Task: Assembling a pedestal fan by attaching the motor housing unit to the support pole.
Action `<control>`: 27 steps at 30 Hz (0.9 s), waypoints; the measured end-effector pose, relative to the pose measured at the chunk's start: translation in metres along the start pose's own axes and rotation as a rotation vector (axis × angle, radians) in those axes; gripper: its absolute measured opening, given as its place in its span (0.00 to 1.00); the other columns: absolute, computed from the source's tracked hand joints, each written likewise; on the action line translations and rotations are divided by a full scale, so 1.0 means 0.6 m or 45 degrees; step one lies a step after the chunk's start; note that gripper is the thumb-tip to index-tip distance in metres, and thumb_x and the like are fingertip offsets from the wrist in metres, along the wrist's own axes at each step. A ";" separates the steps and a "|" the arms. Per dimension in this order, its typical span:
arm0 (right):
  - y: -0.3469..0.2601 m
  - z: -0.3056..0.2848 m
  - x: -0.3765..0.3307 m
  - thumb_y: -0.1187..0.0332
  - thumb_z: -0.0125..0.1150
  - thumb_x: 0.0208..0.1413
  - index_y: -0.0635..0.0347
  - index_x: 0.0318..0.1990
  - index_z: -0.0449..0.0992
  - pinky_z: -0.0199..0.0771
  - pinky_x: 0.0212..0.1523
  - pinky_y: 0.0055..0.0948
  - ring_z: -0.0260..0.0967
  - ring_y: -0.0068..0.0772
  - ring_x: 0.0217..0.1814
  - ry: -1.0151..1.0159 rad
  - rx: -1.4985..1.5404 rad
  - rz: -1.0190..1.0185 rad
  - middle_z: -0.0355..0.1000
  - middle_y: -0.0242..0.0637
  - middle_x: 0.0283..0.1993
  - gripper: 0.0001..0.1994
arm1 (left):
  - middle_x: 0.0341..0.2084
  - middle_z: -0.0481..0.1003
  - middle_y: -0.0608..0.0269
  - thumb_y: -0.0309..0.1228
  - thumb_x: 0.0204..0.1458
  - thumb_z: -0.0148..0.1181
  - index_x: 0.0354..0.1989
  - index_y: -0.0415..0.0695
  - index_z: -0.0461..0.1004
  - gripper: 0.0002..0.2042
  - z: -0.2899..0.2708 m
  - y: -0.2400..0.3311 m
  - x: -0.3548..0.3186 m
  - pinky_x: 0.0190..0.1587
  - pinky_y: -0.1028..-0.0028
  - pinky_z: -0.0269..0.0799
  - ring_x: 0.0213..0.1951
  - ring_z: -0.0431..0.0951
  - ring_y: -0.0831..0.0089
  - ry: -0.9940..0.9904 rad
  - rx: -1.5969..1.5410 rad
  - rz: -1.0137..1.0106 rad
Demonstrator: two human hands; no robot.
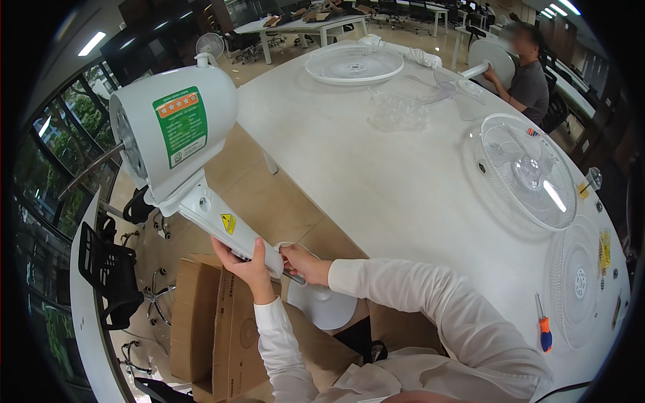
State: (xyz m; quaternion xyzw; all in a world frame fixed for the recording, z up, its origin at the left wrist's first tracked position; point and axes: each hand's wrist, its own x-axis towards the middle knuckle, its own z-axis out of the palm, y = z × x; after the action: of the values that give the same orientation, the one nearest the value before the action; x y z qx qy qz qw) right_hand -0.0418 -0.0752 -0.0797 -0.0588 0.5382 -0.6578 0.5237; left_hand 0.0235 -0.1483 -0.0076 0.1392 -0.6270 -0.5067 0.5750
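Observation:
A white electric fan body (181,127) leans up to the left, its bare metal shaft (94,168) sticking out of the motor housing. A green label covers the housing's side. My left hand (250,267) is wrapped round the lower neck (215,213) of the fan. At the neck's bottom end my right hand (304,263) is closed with the fingers pinched together; what they hold is hidden. A short metal pole (293,277) shows under that joint. Below my hands lies the round white base (326,310), between my legs.
On the white table (322,181) lie fan grilles (355,64), clear fan blades (527,171), crumpled clear plastic (398,111) and a screwdriver (543,326). An open cardboard box (232,329) stands at my left. Across the table, a person (527,80) holds another fan base.

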 end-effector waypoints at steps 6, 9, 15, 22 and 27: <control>-0.002 0.001 0.000 0.59 0.45 0.59 0.51 0.39 0.70 0.58 0.33 0.24 0.59 0.20 0.33 0.057 -0.039 -0.031 0.67 0.25 0.34 0.10 | 0.58 0.59 0.50 0.25 0.35 0.68 0.64 0.36 0.51 0.43 -0.001 -0.005 0.002 0.60 0.63 0.55 0.58 0.61 0.61 0.012 0.008 0.039; 0.001 -0.008 0.014 0.61 0.44 0.59 0.52 0.40 0.70 0.58 0.33 0.24 0.58 0.19 0.32 0.058 0.004 -0.085 0.66 0.25 0.33 0.09 | 0.58 0.59 0.50 0.25 0.35 0.68 0.64 0.37 0.51 0.43 0.007 -0.002 0.005 0.60 0.63 0.55 0.58 0.61 0.61 0.010 -0.005 0.029; -0.006 -0.004 0.005 0.63 0.43 0.59 0.50 0.37 0.70 0.57 0.30 0.23 0.58 0.17 0.32 0.001 0.093 -0.054 0.66 0.24 0.33 0.08 | 0.58 0.58 0.50 0.24 0.35 0.68 0.64 0.37 0.50 0.44 0.005 0.002 0.004 0.61 0.63 0.54 0.59 0.60 0.61 0.020 -0.016 0.023; -0.013 0.002 -0.015 0.61 0.46 0.58 0.48 0.32 0.70 0.57 0.29 0.21 0.59 0.15 0.29 0.013 0.004 -0.085 0.65 0.21 0.28 0.08 | 0.60 0.57 0.51 0.25 0.36 0.67 0.64 0.36 0.50 0.44 -0.009 -0.005 -0.002 0.62 0.63 0.52 0.60 0.59 0.61 0.012 0.022 0.042; -0.016 -0.003 -0.015 0.60 0.47 0.58 0.48 0.33 0.70 0.59 0.32 0.22 0.62 0.15 0.33 -0.017 -0.050 -0.080 0.67 0.21 0.31 0.07 | 0.57 0.59 0.52 0.25 0.37 0.66 0.64 0.36 0.50 0.42 -0.001 -0.001 -0.008 0.60 0.65 0.54 0.57 0.61 0.63 0.033 0.079 0.079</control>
State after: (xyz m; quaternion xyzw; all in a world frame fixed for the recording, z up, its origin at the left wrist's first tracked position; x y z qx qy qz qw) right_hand -0.0449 -0.0682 -0.0688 -0.0903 0.5454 -0.6628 0.5050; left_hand 0.0253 -0.1452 -0.0106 0.1442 -0.6391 -0.4671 0.5937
